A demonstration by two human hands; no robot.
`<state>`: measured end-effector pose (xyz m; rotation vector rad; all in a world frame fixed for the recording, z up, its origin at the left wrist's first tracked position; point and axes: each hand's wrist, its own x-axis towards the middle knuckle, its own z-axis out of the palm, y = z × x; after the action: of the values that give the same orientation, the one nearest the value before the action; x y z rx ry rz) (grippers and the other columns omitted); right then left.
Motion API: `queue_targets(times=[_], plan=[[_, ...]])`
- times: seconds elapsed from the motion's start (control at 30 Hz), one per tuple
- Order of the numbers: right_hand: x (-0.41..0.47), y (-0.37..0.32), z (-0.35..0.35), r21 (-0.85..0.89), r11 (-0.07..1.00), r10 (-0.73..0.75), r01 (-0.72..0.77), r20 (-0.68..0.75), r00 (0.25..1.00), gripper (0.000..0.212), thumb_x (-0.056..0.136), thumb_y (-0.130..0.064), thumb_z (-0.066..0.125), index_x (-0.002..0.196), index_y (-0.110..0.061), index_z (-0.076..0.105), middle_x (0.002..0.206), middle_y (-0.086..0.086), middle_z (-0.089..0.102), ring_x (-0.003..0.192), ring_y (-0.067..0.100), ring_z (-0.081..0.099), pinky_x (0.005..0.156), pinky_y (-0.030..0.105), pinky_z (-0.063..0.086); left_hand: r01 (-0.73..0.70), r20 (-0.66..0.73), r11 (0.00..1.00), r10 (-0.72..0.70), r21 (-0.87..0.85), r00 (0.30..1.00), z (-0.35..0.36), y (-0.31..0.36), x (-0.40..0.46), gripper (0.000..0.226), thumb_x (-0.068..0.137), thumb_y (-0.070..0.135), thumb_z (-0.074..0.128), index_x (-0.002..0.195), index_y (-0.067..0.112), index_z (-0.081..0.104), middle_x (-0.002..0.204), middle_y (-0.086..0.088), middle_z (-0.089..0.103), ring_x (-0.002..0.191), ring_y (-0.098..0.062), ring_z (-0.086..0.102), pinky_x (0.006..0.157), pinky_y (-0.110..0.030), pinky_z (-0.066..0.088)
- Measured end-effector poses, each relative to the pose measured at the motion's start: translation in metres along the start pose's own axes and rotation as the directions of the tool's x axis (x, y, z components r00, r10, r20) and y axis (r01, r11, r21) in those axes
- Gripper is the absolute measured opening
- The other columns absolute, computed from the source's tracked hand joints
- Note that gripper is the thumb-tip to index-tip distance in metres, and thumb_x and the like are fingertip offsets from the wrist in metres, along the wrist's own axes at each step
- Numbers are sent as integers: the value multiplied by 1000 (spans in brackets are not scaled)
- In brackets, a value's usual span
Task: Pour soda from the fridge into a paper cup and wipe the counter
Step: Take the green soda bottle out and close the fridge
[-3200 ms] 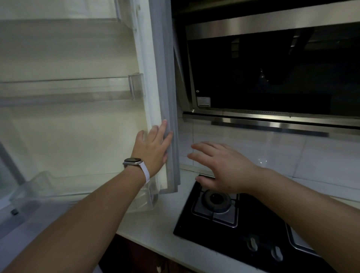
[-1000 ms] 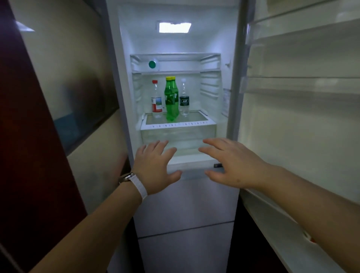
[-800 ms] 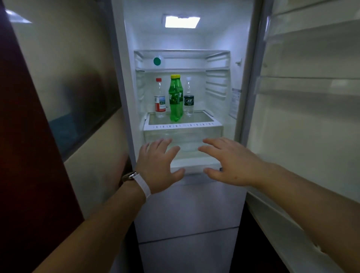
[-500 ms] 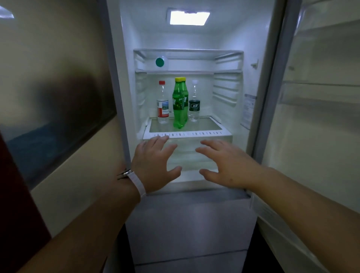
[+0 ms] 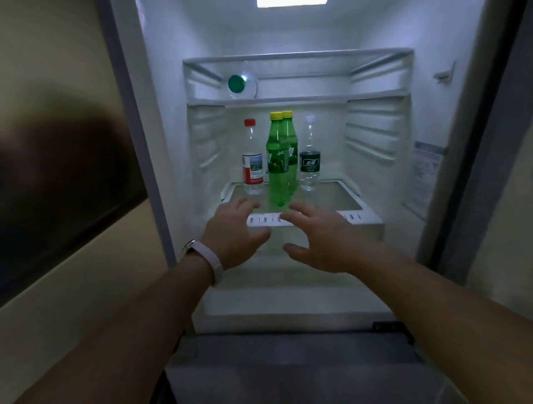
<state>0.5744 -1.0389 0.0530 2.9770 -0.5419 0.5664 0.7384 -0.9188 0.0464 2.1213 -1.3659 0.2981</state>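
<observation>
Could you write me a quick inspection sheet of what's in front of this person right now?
Surface: glass fridge shelf, lit from above.
Job's things: two green soda bottles with yellow caps, upright, one behind the other.
Clutter: red-capped bottle left of them; dark-labelled clear bottle right; green-capped bottle lying on the upper shelf.
Hands: left hand and right hand open, empty, before the shelf edge; watch on left wrist.
Cables: nothing seen.
Surroundings: beige wall, open fridge door at right.

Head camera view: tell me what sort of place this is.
Most likely a home or office kitchen, seen from in front of an open fridge. A glass shelf holds green soda bottles and water bottles, lit by the interior light.
</observation>
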Motion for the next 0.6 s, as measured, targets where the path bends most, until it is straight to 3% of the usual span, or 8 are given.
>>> queue_targets(times=[0.13, 0.3, 0.43, 0.5, 0.6], plan=[[19, 17, 8, 36, 999, 10, -10, -2, 1000, 67, 88, -56, 55, 146, -30, 34, 155, -1, 30, 138, 20, 31, 109, 37, 30, 239, 32, 852, -254, -466, 967, 16, 5, 30, 60, 86, 25, 68, 140, 16, 41, 124, -5, 49, 119, -23, 50, 101, -42, 45], [43, 30, 10, 34, 999, 25, -26, 25, 999, 69, 88, -57, 53, 148, -33, 29, 156, -4, 25, 137, 20, 30, 109, 42, 33, 329, 80, 676, -372, -659, 925, 32, 1, 80, 49, 89, 22, 67, 131, 15, 43, 100, 2, 55, 87, -14, 57, 77, -34, 49], [54, 39, 8, 18, 999, 35, -35, 19, 999, 69, 88, -58, 51, 148, -34, 27, 157, -5, 23, 140, 21, 28, 109, 41, 31, 369, 109, 593, -428, -715, 897, 45, 2, 118, 30, 82, 26, 71, 105, 18, 55, 92, 4, 62, 85, -13, 60, 79, -32, 48], [57, 43, 8, -3, 1000, 30, -29, 22, 999, 69, 88, -57, 50, 148, -34, 26, 158, -4, 23, 141, 22, 25, 111, 41, 30, 356, 87, 555, -452, -752, 888, 54, 0, 137, 48, 68, 30, 77, 109, 12, 58, 97, -3, 68, 88, -18, 65, 82, -35, 53], [61, 49, 8, -25, 999, 36, -36, 26, 999, 69, 88, -57, 50, 148, -35, 26, 159, -3, 22, 142, 22, 24, 112, 42, 30, 357, 86, 535, -465, -765, 881, 63, 4, 155, 63, 77, 11, 77, 128, 2, 41, 106, -6, 59, 97, -21, 60, 82, -30, 45]])
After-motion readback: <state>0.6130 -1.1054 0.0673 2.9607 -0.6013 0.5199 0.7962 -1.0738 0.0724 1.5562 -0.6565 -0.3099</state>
